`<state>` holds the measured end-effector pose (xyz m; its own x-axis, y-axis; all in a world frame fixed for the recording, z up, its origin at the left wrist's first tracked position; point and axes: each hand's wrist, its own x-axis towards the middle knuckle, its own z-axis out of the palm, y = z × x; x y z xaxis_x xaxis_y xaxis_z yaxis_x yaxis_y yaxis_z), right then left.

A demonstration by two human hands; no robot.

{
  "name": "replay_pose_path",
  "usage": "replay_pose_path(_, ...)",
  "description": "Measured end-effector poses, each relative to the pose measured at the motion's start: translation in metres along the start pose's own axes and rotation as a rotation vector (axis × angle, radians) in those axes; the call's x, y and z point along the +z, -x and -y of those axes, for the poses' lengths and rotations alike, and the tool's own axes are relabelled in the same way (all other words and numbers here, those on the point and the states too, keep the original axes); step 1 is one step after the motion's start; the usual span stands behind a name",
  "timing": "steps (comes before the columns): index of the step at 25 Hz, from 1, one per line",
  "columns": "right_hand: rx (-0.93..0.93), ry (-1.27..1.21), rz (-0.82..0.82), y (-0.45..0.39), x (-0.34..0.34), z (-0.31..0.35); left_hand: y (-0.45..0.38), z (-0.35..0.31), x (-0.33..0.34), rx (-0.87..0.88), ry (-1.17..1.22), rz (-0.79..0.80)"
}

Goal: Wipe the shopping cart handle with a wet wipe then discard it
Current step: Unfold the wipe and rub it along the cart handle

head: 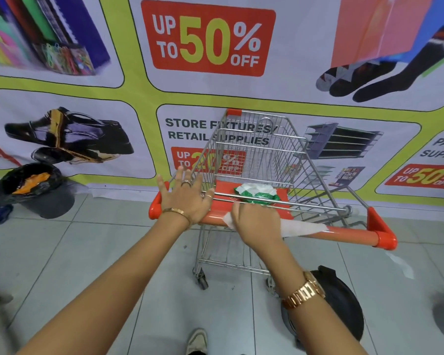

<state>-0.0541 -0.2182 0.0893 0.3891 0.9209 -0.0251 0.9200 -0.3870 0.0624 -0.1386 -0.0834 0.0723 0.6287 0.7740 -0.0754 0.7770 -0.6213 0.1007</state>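
A metal shopping cart point(256, 155) with an orange handle point(349, 233) stands in front of me. My right hand point(256, 221) presses a white wet wipe point(303, 228) against the middle of the handle; the wipe trails to the right along the bar. My left hand point(185, 198) hovers over the handle's left end with its fingers spread, holding nothing. A green and white wipes packet point(256, 193) lies on the cart's orange child seat flap just beyond the handle.
A bin lined with a black bag point(31, 185) stands on the floor at the left by the wall. A dark round object point(344, 303) lies on the tiles at the lower right. A printed banner covers the wall behind the cart. My shoe point(198, 340) shows at the bottom.
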Motion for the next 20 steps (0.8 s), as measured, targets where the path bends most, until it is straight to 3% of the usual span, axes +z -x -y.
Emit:
replay_pose_path(6,0.054,0.08,0.039,0.025,0.007,-0.045,0.005,-0.002,0.003,-0.011,-0.014,0.001)
replay_pose_path(12,-0.072,-0.013,-0.022,0.002,0.007,0.0,0.003,0.002,0.004,-0.013,-0.017,-0.009)
replay_pose_path(20,0.057,0.094,-0.003,0.02,0.007,-0.034,0.003,0.002,0.002,0.017,-0.024,-0.011)
